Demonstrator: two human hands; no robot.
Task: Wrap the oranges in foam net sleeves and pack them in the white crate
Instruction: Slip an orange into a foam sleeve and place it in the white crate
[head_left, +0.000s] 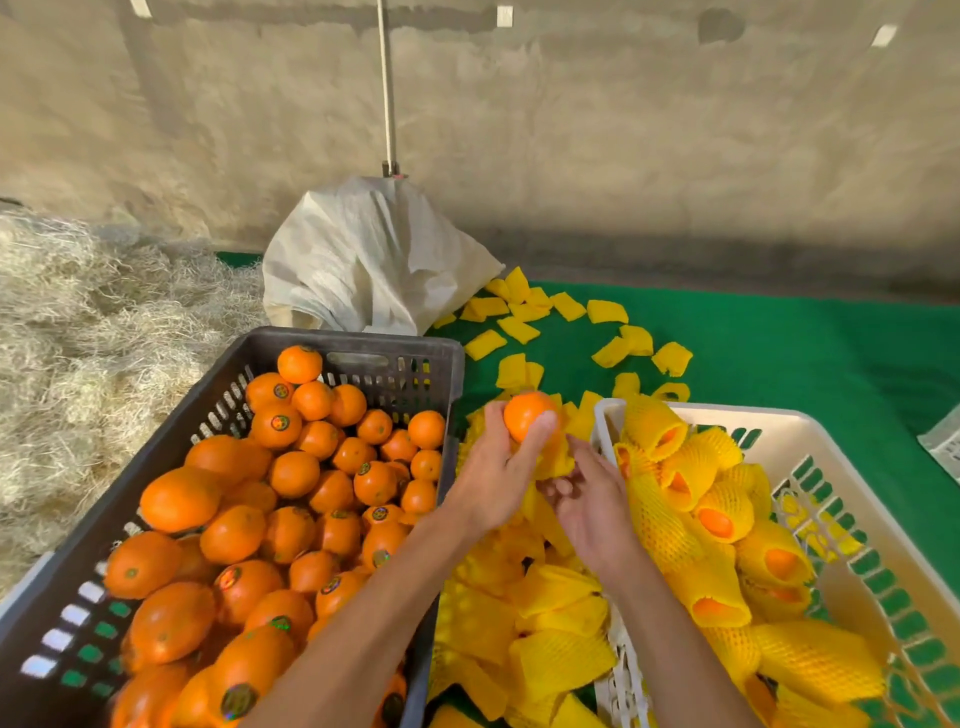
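A person's left hand (491, 480) held a round bare orange (527, 415), fingers and thumb curled round it, above the gap between two crates. The right hand (589, 512), just beside it, pinched a yellow foam net sleeve (556, 462) under the fruit; how firmly could not be told. The step appeared to be sleeving: the sleeve's mouth probably needed stretching wide, then drawing over the orange evenly.

A dark grey slotted plastic crate (358, 345) of loose oranges stood at left, its right wall close to the left forearm. The white slotted plastic crate (810, 431) at right held sleeved oranges along its left side, with bare floor at its right. Loose sleeves littered the green mat (779, 353) beyond.
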